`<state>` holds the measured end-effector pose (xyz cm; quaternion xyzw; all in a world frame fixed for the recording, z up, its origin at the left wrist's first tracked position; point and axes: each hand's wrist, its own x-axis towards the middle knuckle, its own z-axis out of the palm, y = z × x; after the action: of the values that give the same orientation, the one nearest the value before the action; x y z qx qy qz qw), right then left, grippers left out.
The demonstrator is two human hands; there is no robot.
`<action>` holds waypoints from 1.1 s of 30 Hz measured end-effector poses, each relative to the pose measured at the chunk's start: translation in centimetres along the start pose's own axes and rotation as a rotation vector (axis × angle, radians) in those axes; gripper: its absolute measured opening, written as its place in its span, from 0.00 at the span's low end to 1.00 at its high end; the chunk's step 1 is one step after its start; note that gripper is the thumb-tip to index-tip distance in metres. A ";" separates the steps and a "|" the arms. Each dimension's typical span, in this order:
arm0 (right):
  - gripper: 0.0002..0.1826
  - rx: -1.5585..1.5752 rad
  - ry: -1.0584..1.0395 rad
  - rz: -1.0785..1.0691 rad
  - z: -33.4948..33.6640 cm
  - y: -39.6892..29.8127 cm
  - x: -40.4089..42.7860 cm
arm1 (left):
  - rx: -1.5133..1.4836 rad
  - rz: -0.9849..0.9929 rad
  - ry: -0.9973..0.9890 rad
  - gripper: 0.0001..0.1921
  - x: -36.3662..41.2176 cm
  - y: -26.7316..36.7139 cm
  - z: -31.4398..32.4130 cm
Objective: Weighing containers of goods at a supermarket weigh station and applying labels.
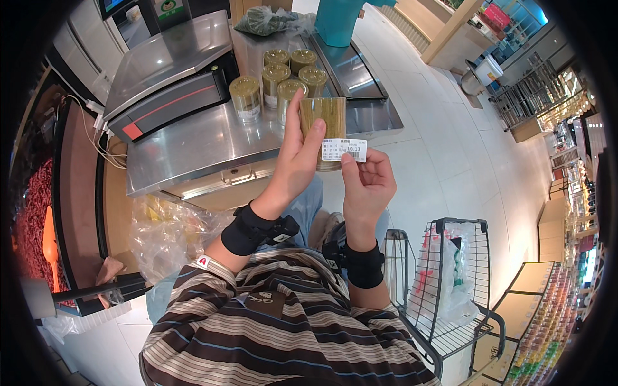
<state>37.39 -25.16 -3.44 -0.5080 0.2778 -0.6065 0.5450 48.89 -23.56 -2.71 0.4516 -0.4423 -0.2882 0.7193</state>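
My left hand (300,157) grips a clear jar (333,113) filled with something olive-green, above the floor beyond the counter's front edge. Between the thumb and fingers of my right hand (368,186) is a white printed label (333,150), which lies over the jar's lower part. Whether the label is stuck down along its whole length cannot be told. Several similar filled jars (276,75) stand grouped on the steel counter (193,161), just past my left fingers. One jar (245,99) stands at the group's left side.
A grey weighing scale with a steel platform (174,53) takes up the counter's left side. Behind the jars are a knotted plastic bag (265,21) and a teal container (338,24). A wire shopping cart (439,284) holding bags stands at my right. Clear plastic (161,241) hangs below the counter.
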 end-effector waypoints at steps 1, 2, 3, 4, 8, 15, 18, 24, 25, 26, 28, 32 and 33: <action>0.10 -0.003 -0.003 -0.007 0.0 0.0 0.0 | -0.023 0.001 -0.010 0.35 0.0 0.0 0.0; 0.10 -0.014 -0.001 -0.006 0.0 0.0 0.0 | -0.035 -0.009 -0.013 0.35 -0.1 0.0 0.0; 0.10 -0.024 0.000 -0.005 0.0 0.0 0.0 | -0.045 -0.007 -0.014 0.35 -0.1 0.0 0.0; 0.10 -0.031 0.002 -0.004 0.0 0.0 0.0 | -0.037 -0.011 -0.014 0.35 -0.2 0.0 0.0; 0.10 -0.019 0.008 -0.012 0.1 0.1 -0.1 | -0.026 0.001 0.008 0.36 0.0 -0.3 -0.1; 0.10 -0.034 0.012 -0.026 0.2 0.2 -0.2 | -0.092 -0.056 -0.005 0.40 -0.1 -0.5 0.1; 0.10 -0.039 0.015 -0.033 0.2 0.2 -0.2 | -0.099 -0.048 -0.012 0.41 -0.2 -0.5 0.1; 0.08 -0.070 0.054 -0.023 0.2 0.2 -0.2 | -0.077 -0.054 -0.014 0.41 -0.3 -0.3 0.2; 0.07 -0.096 0.066 -0.031 0.1 0.3 -0.1 | -0.063 -0.053 -0.020 0.40 -0.3 -0.2 0.2; 0.06 -0.122 0.080 -0.042 0.1 0.3 -0.1 | -0.053 -0.052 -0.024 0.39 -0.3 -0.2 0.3; 0.05 -0.203 0.097 -0.113 -0.1 0.5 0.1 | -0.053 -0.045 -0.024 0.39 -0.3 -0.1 0.3; 0.05 -0.363 0.091 -0.262 -0.8 0.8 0.8 | -0.035 -0.011 -0.018 0.41 -0.4 0.1 0.2; 0.06 -0.382 0.104 -0.279 -0.9 0.8 0.9 | -0.013 -0.009 -0.016 0.40 -0.4 0.1 0.1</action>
<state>37.01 -26.44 -4.15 -0.6034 0.3421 -0.6378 0.3348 48.59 -23.23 -2.70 0.4465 -0.4441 -0.2979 0.7174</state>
